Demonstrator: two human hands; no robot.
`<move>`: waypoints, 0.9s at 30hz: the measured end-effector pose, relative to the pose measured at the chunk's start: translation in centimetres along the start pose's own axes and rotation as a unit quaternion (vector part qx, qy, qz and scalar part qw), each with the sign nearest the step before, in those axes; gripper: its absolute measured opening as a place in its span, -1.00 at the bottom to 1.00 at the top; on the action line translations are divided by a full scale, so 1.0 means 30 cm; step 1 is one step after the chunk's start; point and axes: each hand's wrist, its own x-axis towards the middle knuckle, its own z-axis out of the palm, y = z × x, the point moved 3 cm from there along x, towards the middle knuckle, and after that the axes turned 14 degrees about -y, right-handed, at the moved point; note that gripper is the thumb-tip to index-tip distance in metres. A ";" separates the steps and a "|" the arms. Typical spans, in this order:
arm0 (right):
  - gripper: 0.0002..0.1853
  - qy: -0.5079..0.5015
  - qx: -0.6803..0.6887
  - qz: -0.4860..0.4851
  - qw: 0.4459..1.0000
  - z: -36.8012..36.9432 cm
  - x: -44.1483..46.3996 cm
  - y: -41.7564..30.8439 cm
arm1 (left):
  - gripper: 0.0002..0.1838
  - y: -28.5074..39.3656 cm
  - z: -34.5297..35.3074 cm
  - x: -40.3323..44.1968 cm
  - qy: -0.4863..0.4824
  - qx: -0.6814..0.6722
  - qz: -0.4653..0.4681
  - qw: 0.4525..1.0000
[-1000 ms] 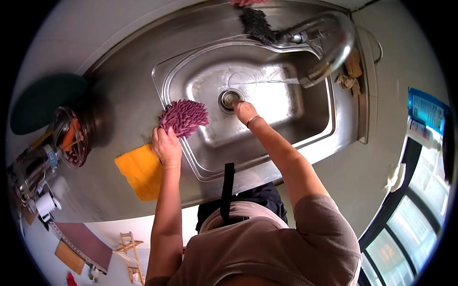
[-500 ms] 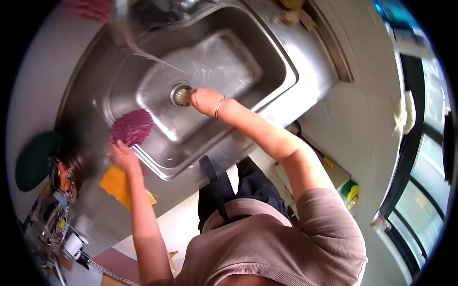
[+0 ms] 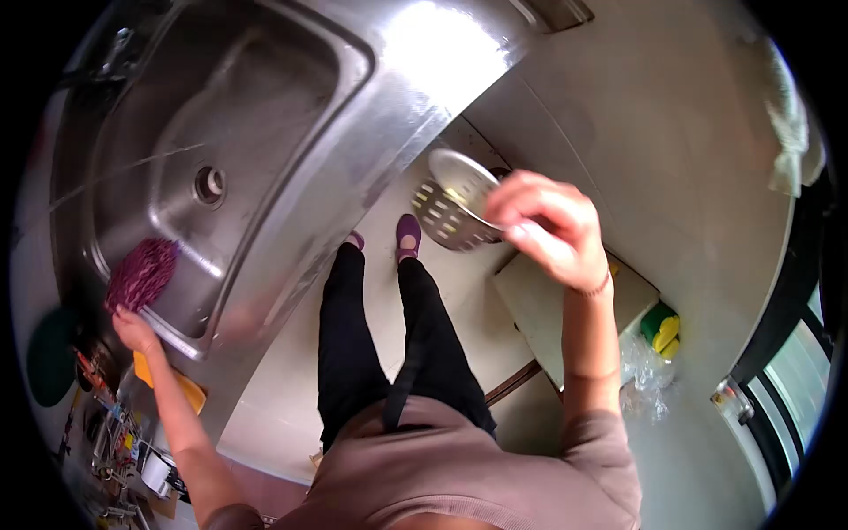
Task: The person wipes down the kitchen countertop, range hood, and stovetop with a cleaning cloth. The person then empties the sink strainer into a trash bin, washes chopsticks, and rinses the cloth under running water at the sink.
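My right hand [image 3: 552,225] is closed on the rim of a metal sink strainer basket [image 3: 449,216]. It hangs tilted over the floor beside the counter, with pale green bits visible inside. My left hand [image 3: 134,331] grips one end of a purple-pink shaggy cloth [image 3: 144,276], which lies over the near-left corner of the steel sink [image 3: 291,190]. Inside the basin, the round drain opening [image 3: 210,185] is uncovered. A thin stream of water [image 3: 150,162] crosses the view above the basin.
An orange-yellow cloth [image 3: 190,395] lies on the counter by my left forearm. Utensils [image 3: 110,424] and a dark green round object [image 3: 53,355] stand at the far left. A pale box or cabinet top [image 3: 539,305] and a clear plastic bag [image 3: 649,364] are below my right arm.
My right hand has lifted the strainer basket out of the drain and carried it right, past the counter edge. The view has turned right. My left hand still holds the cloth at the sink corner.
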 end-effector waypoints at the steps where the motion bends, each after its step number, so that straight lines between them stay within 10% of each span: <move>1: -0.88 0.029 0.024 0.003 0.999 -0.016 -0.087 0.055 | -0.44 -0.026 0.004 0.010 -0.016 -0.007 -0.013 1.000; 7: -0.81 0.375 0.364 0.086 0.848 0.092 -0.632 0.772 | -0.47 -0.142 -0.023 0.068 -0.018 0.027 -0.018 0.999; 9: -0.76 0.539 0.633 0.140 0.538 0.256 -0.848 1.359 | -0.42 -0.153 -0.036 0.078 -0.016 -0.004 0.017 1.000; 11: -0.71 0.543 0.510 0.329 0.581 0.318 -0.926 1.606 | -0.42 -0.158 -0.047 0.085 -0.001 0.016 0.019 1.000; 18: -0.76 0.540 0.621 0.169 0.542 0.285 -1.004 1.559 | -0.45 -0.188 -0.048 0.095 -0.010 0.015 0.005 1.000; 21: -0.73 0.453 0.169 0.642 0.595 0.273 -1.091 1.504 | -0.47 -0.184 -0.034 0.084 -0.021 -0.010 -0.015 1.000; 27: -0.71 0.586 0.212 0.472 0.624 0.213 -0.964 1.192 | -0.47 -0.104 0.001 0.020 0.006 0.021 0.006 1.000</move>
